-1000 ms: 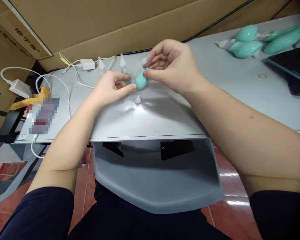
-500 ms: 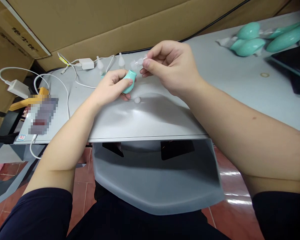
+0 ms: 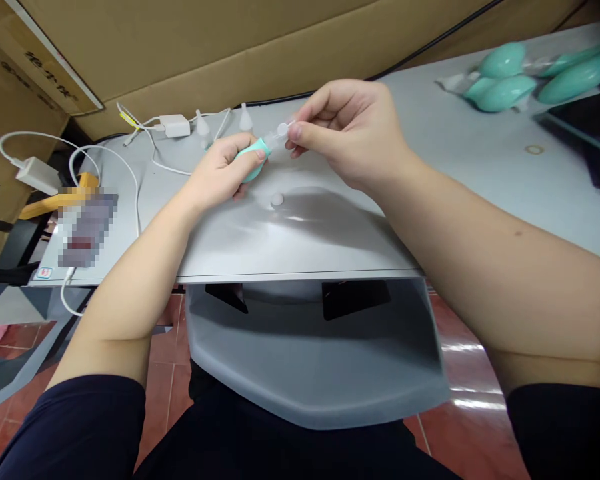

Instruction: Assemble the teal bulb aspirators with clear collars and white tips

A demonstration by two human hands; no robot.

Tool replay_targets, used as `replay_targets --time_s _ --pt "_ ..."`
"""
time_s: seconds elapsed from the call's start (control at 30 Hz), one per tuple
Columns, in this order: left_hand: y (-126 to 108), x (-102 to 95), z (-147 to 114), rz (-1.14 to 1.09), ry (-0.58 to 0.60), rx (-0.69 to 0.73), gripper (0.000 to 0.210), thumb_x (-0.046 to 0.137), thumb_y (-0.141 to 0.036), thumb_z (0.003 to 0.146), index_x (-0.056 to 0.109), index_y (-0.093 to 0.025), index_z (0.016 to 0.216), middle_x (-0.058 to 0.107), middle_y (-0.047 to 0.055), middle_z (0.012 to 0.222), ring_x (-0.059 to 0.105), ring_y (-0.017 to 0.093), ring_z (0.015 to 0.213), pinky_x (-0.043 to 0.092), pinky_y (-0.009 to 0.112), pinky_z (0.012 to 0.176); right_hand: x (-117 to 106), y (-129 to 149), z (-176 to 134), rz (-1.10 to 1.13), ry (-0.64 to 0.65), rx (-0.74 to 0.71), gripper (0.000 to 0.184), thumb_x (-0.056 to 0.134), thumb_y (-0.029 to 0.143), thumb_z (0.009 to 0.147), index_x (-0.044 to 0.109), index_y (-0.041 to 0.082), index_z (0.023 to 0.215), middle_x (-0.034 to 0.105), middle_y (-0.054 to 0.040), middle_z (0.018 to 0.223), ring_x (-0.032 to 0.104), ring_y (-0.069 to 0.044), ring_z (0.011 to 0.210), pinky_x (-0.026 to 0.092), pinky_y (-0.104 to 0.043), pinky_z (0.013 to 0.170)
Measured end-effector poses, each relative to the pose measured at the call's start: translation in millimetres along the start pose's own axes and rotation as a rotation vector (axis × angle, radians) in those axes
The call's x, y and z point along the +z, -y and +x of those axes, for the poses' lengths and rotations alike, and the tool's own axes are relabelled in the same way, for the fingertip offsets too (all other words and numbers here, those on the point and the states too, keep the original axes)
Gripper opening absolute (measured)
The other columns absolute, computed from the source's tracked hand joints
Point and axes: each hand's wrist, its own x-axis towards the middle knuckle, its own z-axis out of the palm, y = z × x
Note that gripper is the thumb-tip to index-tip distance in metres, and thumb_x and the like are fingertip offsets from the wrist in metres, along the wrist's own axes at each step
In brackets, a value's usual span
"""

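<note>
My left hand [image 3: 225,163] is closed around a teal squeeze bulb [image 3: 253,163], its mouth tilted up to the right. Between the thumb and fingers of my right hand [image 3: 345,133] is a clear plastic nozzle piece [image 3: 279,133]. The nozzle's lower end meets the bulb's mouth; whether it sits inside I cannot tell. A small white round cap [image 3: 277,199] lies on the desk just below the hands. Behind my left hand stand two translucent pointed tips, one white tip [image 3: 246,119] and another tip [image 3: 203,125].
Several teal bulbs in clear wrapping [image 3: 505,80] lie at the back right beside a dark device [image 3: 585,127]. A tape-like ring [image 3: 533,150] is near them. White chargers [image 3: 174,125] with cables and a blurred-out phone [image 3: 90,230] occupy the left. A cardboard wall [image 3: 220,47] borders the back.
The bulb has tipped toward the right, and the clear nozzle piece has come down to its mouth. Before, a gap showed between the two. The cap stays on the desk.
</note>
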Motion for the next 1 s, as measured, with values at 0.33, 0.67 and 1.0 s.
replay_targets --time_s 0.33,0.67,1.0 --pt "-0.5 -5.2 -0.7 0.159 -0.051 0.123 0.031 0.077 -0.048 0.105 0.07 -0.024 0.087 0.058 0.002 0.08 0.063 0.021 0.077 0.058 0.036 0.083 -2.8 2.6 1.2 0.0 0.074 -0.024 0.052 0.105 0.073 0.082 0.084 0.033 0.108 0.082 -0.0011 0.089 0.08 -0.028 0.079 0.074 -0.045 0.081" --pt "3.5 -13.3 -3.7 0.379 -0.047 0.221 0.029 0.082 -0.051 0.098 0.07 -0.026 0.089 0.06 0.004 0.083 0.068 0.029 0.092 0.057 0.043 0.102 -11.8 -12.7 3.1 0.022 0.211 -0.08 0.028 0.108 0.046 0.087 0.09 0.029 0.101 0.083 0.0006 0.085 0.081 -0.024 0.076 0.072 -0.039 0.072" --pt "22.5 -14.7 1.7 0.482 -0.036 0.414 0.029 0.067 -0.053 0.108 0.069 -0.026 0.098 0.068 0.007 0.092 0.073 0.03 0.094 0.062 0.048 0.101 -11.0 9.8 -4.5 0.07 0.17 0.135 0.027 0.111 0.029 0.085 0.088 0.024 0.099 0.084 -0.0016 0.088 0.087 -0.031 0.088 0.078 -0.047 0.092"
